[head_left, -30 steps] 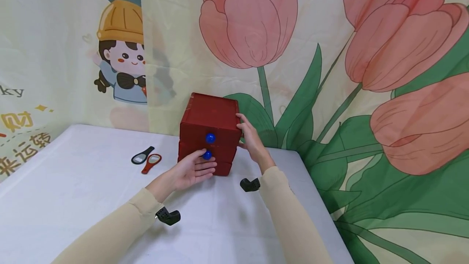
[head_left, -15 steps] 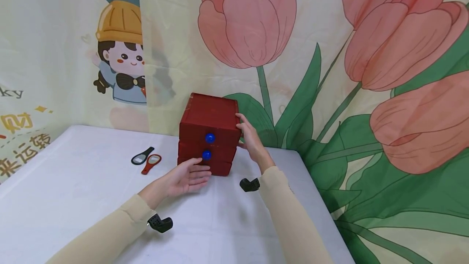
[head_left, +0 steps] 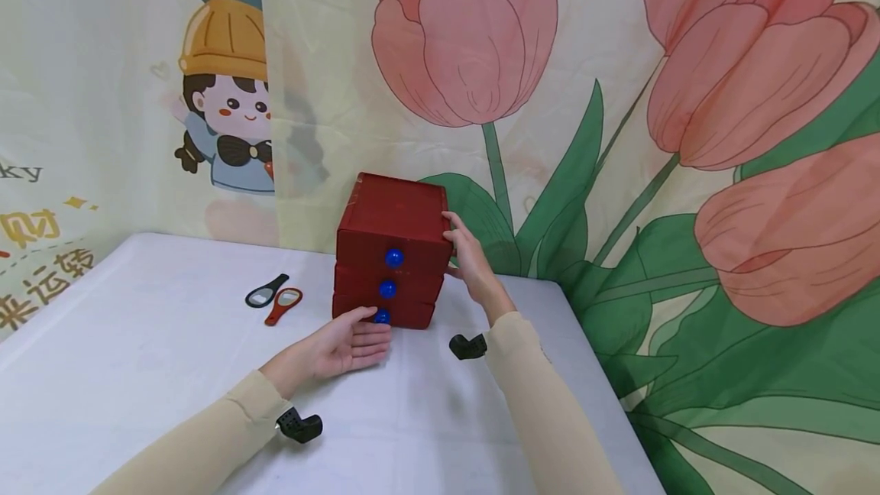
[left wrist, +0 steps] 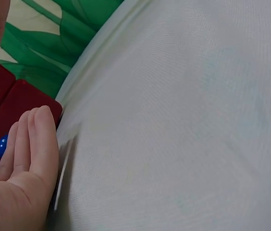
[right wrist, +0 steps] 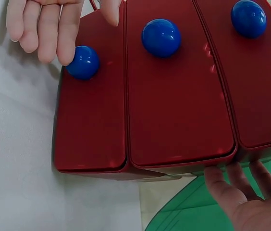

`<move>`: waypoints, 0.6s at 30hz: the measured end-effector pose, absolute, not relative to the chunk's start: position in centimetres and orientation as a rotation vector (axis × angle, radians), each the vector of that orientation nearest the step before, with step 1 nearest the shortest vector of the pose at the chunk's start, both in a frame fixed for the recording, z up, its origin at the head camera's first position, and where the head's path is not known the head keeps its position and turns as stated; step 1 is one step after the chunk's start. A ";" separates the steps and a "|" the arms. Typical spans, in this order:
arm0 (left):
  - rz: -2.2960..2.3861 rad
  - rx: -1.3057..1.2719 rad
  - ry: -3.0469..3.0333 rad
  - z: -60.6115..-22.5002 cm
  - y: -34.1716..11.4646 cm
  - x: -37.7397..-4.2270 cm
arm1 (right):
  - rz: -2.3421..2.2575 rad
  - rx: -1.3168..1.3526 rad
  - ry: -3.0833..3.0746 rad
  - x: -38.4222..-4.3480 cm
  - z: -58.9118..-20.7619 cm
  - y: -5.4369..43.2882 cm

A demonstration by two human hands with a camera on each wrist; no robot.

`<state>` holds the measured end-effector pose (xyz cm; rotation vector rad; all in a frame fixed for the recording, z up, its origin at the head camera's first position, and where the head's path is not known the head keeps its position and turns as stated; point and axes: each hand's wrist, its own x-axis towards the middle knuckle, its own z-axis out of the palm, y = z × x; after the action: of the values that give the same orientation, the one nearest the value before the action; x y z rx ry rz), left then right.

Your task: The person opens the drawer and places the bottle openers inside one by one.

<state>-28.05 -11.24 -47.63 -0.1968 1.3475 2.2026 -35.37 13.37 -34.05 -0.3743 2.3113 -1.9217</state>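
Note:
A dark red box of three stacked drawers (head_left: 392, 212) stands on the white table, each front bearing a round blue knob. At the lowest knob (head_left: 381, 316) is my left hand (head_left: 344, 346), palm turned sideways and fingers straight. In the right wrist view a fingertip of this left hand (right wrist: 49, 26) overlaps the bottom knob (right wrist: 83, 62), while the thumb stays apart from it; contact is unclear. My right hand (head_left: 477, 262) rests its fingers against the box's right side. All the drawers look closed.
Two small magnifying glasses, one black (head_left: 262, 296) and one red (head_left: 289, 298), lie left of the box. A printed cloth with tulips (head_left: 481, 44) hangs close behind. The white table's (head_left: 426, 426) right edge runs near the right forearm.
My left hand has moved down and slightly left, from the middle knob to the bottom one, which now shows. The right hand and the box keep their places.

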 end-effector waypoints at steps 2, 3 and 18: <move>2.209 -0.203 1.335 -47.8 -11.3 -28.0 | -1.919 -0.378 2.315 -35.4 -34.1 13.3; 2.211 -0.205 1.330 -47.9 -11.3 -28.0 | -1.919 -0.378 2.316 -35.4 -34.2 13.2; 2.229 -0.240 1.304 -48.3 -10.3 -29.1 | -1.923 -0.377 2.320 -35.4 -34.3 13.2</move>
<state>-29.07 -10.31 -48.34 -0.2399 1.3037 2.2286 -35.44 13.22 -34.29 -0.3769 2.3204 -1.9233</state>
